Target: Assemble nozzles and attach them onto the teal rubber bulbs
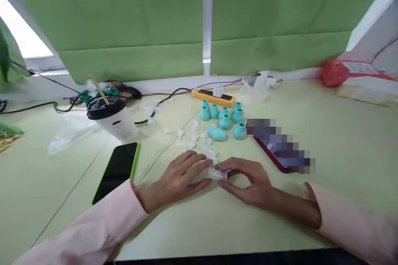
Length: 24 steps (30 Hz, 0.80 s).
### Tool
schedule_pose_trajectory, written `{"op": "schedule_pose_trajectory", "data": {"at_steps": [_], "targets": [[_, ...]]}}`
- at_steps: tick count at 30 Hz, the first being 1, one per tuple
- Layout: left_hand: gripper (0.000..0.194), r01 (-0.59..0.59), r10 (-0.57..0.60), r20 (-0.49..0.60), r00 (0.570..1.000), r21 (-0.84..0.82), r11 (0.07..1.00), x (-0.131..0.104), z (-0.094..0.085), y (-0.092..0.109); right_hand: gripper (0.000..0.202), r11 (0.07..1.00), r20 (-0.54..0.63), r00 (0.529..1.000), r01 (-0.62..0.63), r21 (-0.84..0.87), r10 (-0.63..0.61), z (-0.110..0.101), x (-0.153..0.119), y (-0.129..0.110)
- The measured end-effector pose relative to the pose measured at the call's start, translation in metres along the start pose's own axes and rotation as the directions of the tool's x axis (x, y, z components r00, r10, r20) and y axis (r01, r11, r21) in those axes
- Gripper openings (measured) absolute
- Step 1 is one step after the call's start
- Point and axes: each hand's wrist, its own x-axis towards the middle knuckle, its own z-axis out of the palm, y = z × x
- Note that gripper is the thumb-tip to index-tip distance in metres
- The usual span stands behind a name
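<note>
Green curtains are hung behind the back edge of a pale counter, on which a lidded cup and a green-edged phone are set toward the left, and turquoise bottles are gathered midway along. Between these bottles and the front edge, a clear cylinder is held on its side. By the right hand it is pinched between thumb and fingertips, parted only by its width; the left hand is half spread, with thumb and forefinger placed at the left end, though whether a grip is taken there cannot be told. From its look, the cylinder is judged light, fairly stiff plastic, with smooth walls that may be slippery; by hard squeezing it might be cracked. It is best taken by its sides, near the middle.
</note>
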Motion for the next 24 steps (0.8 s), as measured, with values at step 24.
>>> {"op": "schedule_pose_trajectory", "data": {"at_steps": [24], "targets": [[0.021,0.344,-0.349,0.134,0.927,0.062,0.937,-0.003,0.014,0.000,0.021,0.720,0.283,0.954,0.128,-0.682,0.099,-0.006,0.008,0.022]]}}
